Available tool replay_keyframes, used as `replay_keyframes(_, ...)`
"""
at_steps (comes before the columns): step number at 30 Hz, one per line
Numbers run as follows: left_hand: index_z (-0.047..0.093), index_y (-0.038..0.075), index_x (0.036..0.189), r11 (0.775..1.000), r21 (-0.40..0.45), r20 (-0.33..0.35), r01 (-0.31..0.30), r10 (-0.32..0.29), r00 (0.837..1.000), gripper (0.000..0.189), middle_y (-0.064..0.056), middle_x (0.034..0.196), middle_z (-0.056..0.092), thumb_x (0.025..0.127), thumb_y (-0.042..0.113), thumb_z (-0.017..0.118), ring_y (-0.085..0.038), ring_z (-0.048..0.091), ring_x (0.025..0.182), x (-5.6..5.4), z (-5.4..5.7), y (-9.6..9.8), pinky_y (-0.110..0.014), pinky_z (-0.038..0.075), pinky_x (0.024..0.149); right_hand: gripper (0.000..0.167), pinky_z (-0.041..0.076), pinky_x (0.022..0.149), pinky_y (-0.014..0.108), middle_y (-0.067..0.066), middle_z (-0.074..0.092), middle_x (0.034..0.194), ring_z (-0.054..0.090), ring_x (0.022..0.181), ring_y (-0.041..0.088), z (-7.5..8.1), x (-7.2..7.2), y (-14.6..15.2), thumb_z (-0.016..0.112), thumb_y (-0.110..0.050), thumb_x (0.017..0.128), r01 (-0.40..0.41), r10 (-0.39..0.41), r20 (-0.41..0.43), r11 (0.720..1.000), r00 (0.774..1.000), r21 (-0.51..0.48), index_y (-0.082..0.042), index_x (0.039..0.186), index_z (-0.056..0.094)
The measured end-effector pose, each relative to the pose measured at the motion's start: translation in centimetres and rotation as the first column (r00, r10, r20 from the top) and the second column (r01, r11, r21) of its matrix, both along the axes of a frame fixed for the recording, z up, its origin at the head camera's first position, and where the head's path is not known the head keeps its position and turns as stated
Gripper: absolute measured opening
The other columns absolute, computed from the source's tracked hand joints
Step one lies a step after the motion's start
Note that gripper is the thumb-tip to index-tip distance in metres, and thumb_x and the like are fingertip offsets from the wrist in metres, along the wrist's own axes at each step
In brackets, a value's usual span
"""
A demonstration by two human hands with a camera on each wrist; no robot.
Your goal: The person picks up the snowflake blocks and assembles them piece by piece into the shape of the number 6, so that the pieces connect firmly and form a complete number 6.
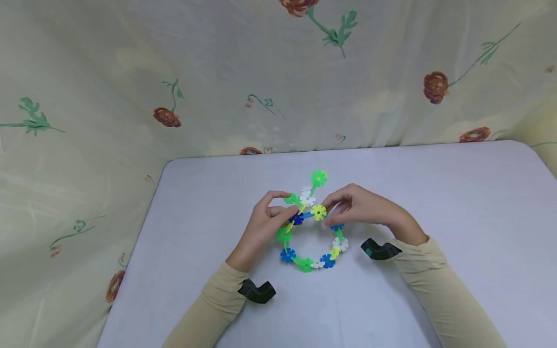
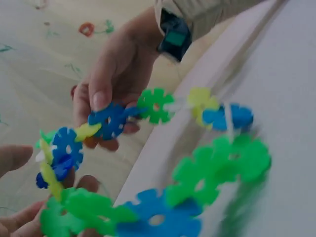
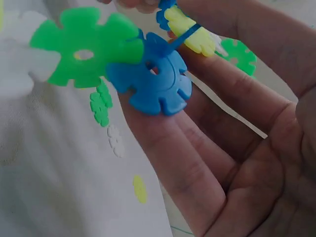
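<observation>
Flower-shaped interlocking plastic discs, blue, green, white and yellow, form a ring [image 1: 304, 265] between both hands. A short branch with white discs [image 1: 307, 198] and a green end disc [image 1: 319, 178] sticks up from its far side. My left hand [image 1: 271, 217] pinches the ring's upper left, around yellow and green discs. On the upper right, my right hand [image 1: 359, 210] pinches a blue disc [image 3: 158, 86], thumb on one face and fingers behind, as the left wrist view shows. A yellow disc [image 1: 318, 212] lies just left of its fingertips. The ring's near part hangs toward the tabletop.
A table with a pale cloth [image 1: 196, 232] lies beneath the hands. Behind it hangs a flower-printed curtain [image 1: 217, 63], meeting the table's far edge. Black wrist devices sit at the left cuff [image 1: 257, 291] and the right cuff [image 1: 380, 250].
</observation>
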State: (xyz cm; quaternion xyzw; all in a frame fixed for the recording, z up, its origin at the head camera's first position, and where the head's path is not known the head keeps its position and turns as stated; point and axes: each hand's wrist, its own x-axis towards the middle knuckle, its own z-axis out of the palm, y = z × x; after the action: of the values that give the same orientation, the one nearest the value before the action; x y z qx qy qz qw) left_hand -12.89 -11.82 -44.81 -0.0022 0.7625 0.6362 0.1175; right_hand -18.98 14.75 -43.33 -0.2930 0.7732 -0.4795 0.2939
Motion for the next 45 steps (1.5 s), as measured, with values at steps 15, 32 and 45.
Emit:
replay_keyframes(15,0.072,0.003,0.118,0.998,0.054,-0.053,-0.015,0.018,0.998,0.025,-0.014,0.107,0.074,0.101,0.021,0.069,-0.013,0.068,0.085,-0.5,-0.1,-0.9,-0.029,0.063,0.075,0.033,0.062,0.085,0.026,0.012,0.080,0.104,0.077,0.094,0.012,-0.3,0.9,-2.0,0.078,-0.014,0.092,-0.155,0.155,0.038,0.988,0.987,-0.013,0.002,0.121,0.072)
replay_keyframes(32,0.071,-0.001,0.108,0.999,0.041,-0.051,-0.025,0.027,0.998,0.021,-0.010,0.092,0.072,0.103,0.018,0.064,-0.011,0.065,0.077,-0.5,-0.3,-0.6,-0.027,0.058,0.068,0.040,0.063,0.086,0.031,0.011,0.078,0.114,0.077,0.099,0.018,-0.6,0.4,-1.5,0.076,-0.024,0.095,-0.088,0.086,0.063,0.996,0.994,0.030,-0.001,0.127,0.070)
replay_keyframes(45,0.069,-0.005,0.110,1.000,0.027,-0.052,-0.013,0.015,0.999,0.024,-0.010,0.091,0.072,0.103,0.018,0.063,-0.010,0.066,0.078,-0.3,-0.3,-0.3,-0.027,0.059,0.071,0.032,0.059,0.078,0.034,0.016,0.074,0.113,0.072,0.097,0.027,-3.0,-5.9,-1.2,0.073,-0.024,0.098,0.469,-0.387,-0.352,0.863,0.852,0.186,-0.004,0.123,0.072)
